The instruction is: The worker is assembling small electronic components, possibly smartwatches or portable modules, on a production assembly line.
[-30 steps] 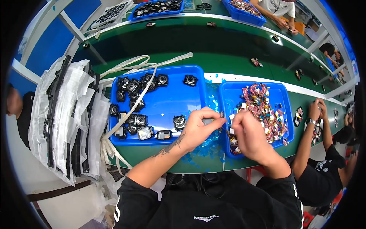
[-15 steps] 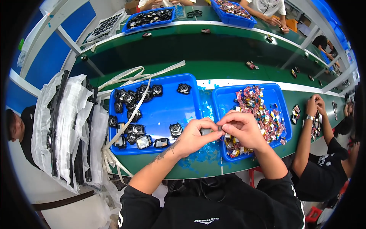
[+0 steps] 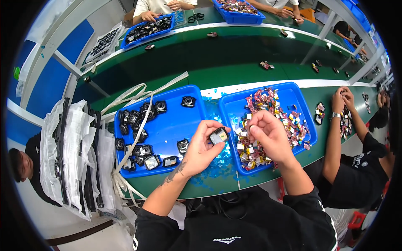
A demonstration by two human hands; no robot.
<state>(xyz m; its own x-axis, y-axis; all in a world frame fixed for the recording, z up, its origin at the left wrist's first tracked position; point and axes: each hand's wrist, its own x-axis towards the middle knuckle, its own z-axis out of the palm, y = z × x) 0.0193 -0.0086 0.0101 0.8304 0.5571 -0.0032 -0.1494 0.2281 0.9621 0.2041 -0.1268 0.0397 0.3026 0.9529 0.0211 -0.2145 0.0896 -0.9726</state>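
Observation:
My left hand (image 3: pixel 197 153) grips a small black squarish device housing (image 3: pixel 218 137) between thumb and fingers, its grey and pale yellow inside turned up. It is held over the gap between two blue trays. Over the right tray (image 3: pixel 289 93), my right hand (image 3: pixel 272 138) is closed, thumb and fingertips drawn together; whatever they hold, if anything, is too small to make out. Beneath that hand lies a heap of small pinkish, yellow and white electronic parts (image 3: pixel 295 130). The left tray (image 3: pixel 178 127) holds similar black housings (image 3: pixel 142 150), mostly along its left and front sides.
Blue film scraps (image 3: pixel 213 161) litter the green bench between the trays. A whitish strap (image 3: pixel 140 125) crosses the left tray. Stacked wrapped trays (image 3: pixel 73 154) stand at the left. A co-worker's hands (image 3: pixel 342 100) work at the right; other people sit beyond the green conveyor (image 3: pixel 180 54).
My hands have parted: the right moved away over the parts heap, while the left keeps the housing, now tilted with its inside showing. The whole view has shifted slightly.

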